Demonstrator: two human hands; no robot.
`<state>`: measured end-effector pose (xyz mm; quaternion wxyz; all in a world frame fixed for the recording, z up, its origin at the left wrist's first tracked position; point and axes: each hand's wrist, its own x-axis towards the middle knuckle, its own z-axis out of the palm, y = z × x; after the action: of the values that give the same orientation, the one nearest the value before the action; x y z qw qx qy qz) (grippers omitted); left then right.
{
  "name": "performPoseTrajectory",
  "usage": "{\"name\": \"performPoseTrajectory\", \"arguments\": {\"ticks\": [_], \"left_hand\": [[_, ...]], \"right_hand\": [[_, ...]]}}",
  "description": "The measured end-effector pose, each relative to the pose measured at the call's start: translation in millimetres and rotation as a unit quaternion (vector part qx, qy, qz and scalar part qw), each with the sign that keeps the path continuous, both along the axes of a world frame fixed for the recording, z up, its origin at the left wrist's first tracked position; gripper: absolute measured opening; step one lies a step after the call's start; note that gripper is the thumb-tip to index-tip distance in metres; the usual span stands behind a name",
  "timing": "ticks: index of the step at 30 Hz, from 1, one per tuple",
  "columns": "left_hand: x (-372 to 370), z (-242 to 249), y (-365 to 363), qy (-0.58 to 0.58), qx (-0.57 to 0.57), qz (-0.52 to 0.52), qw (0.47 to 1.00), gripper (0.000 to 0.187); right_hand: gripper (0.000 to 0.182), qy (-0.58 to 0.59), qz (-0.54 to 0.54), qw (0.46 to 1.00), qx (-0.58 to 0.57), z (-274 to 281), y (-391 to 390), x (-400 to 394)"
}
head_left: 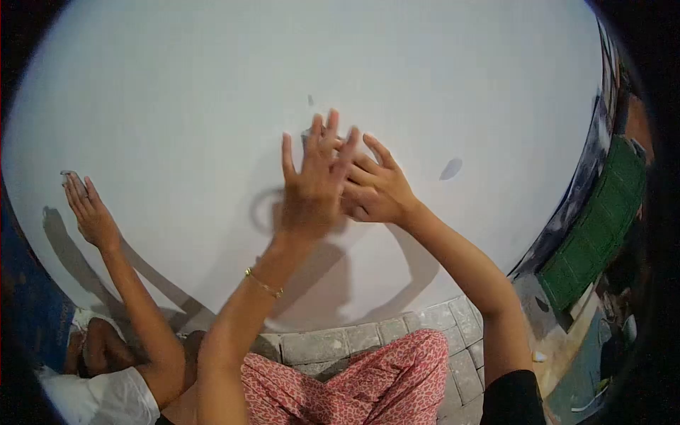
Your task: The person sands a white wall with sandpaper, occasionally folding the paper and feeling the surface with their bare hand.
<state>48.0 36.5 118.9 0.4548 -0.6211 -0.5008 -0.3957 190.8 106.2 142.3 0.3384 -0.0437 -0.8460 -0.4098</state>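
Note:
My left hand is open over a large white surface, its fingers spread and slightly blurred, with no object visible in it. Close against it on the right is my right hand, partly hidden behind the left; one finger stretches out and the others are partly bent, apart, with nothing visible in them. A grey patch shows beside my left fingertips. Above it lies a small grey mark, and to the right a grey oval spot.
At the left, another person's hand reaches onto the white surface, near a small dark thing. Grey paving lies below. A green panel and clutter stand at the right, a blue panel at the left.

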Motion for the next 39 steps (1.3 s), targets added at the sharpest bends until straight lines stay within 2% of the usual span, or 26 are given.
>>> {"name": "performPoseTrajectory", "arguments": {"ticks": [2, 3, 4, 5, 7, 9, 10, 12, 13, 15, 16, 19, 20, 21, 23, 24, 28, 31, 32, 37, 39], "left_hand": [[-10, 11, -2, 0.028, -0.006, 0.007, 1.000, 0.081], [-14, 16, -4, 0.050, -0.011, 0.011, 0.999, 0.080], [-17, 16, -2, 0.040, -0.010, 0.002, 0.999, 0.070], [-19, 18, -2, 0.050, -0.010, 0.008, 0.999, 0.070], [-22, 21, -4, 0.065, 0.013, 0.090, 0.994, 0.057], [-24, 32, -6, 0.051, 0.018, 0.126, 0.991, 0.056], [-27, 40, -2, -0.014, 0.070, 0.150, 0.986, 0.055], [-15, 52, 8, -0.127, 0.137, 0.174, 0.967, 0.056], [-2, 50, 13, -0.122, 0.133, 0.172, 0.968, 0.056], [27, 40, 22, -0.035, 0.040, 0.118, 0.992, 0.055], [33, 33, 27, 0.055, 0.010, 0.105, 0.993, 0.054], [42, 40, 30, 0.012, 0.042, 0.139, 0.989, 0.051], [39, 48, 33, -0.028, 0.052, 0.188, 0.980, 0.057], [38, 54, 35, -0.025, 0.053, 0.183, 0.981, 0.057], [40, 60, 40, -0.124, 0.120, 0.142, 0.975, 0.070], [41, 60, 44, -0.103, 0.105, 0.147, 0.978, 0.084], [51, 51, 49, -0.056, 0.152, 0.121, 0.979, 0.092], [52, 47, 48, -0.057, 0.086, 0.129, 0.986, 0.084], [57, 43, 48, -0.058, 0.077, 0.123, 0.988, 0.075], [68, 25, 46, -0.055, 0.044, 0.192, 0.979, 0.071], [64, 19, 46, -0.064, 0.067, 0.052, 0.994, 0.072]], "right_hand": [[0.056, 0.002, 0.057, 0.995, -0.082, -5, -3, 4], [0.056, 0.010, 0.063, 0.995, -0.082, -12, -2, 9], [0.057, 0.017, 0.051, 0.995, -0.084, -22, 1, 15], [0.058, 0.026, 0.040, 0.995, -0.085, -32, 3, 22], [0.058, 0.041, 0.016, 0.996, -0.081, -53, 6, 39], [0.057, 0.136, -0.051, 0.987, -0.064, -75, 23, 57], [0.057, 0.143, -0.047, 0.987, -0.065, -80, 31, 64], [0.055, 0.218, -0.109, 0.969, -0.044, -89, 41, 75], [0.055, 0.221, -0.111, 0.968, -0.049, -91, 42, 77], [0.054, 0.214, -0.101, 0.968, -0.082, -91, 41, 79], [0.053, 0.214, -0.103, 0.969, -0.063, -90, 42, 80], [0.053, 0.210, -0.099, 0.971, -0.063, -92, 45, 79], [0.053, 0.212, -0.104, 0.970, -0.050, -94, 47, 78], [0.053, 0.215, -0.109, 0.969, -0.049, -95, 48, 77], [0.054, 0.206, -0.109, 0.971, -0.056, -96, 48, 78], [0.053, 0.190, -0.105, 0.973, -0.085, -95, 45, 80], [0.054, 0.198, -0.119, 0.972, -0.049, -96, 46, 81], [0.054, 0.205, -0.108, 0.971, -0.053, -96, 47, 77], [0.054, 0.208, -0.108, 0.971, -0.053, -95, 46, 77], [0.055, 0.211, -0.101, 0.970, -0.059, -95, 45, 78], [0.055, 0.209, -0.113, 0.970, -0.056, -94, 44, 78]]}}
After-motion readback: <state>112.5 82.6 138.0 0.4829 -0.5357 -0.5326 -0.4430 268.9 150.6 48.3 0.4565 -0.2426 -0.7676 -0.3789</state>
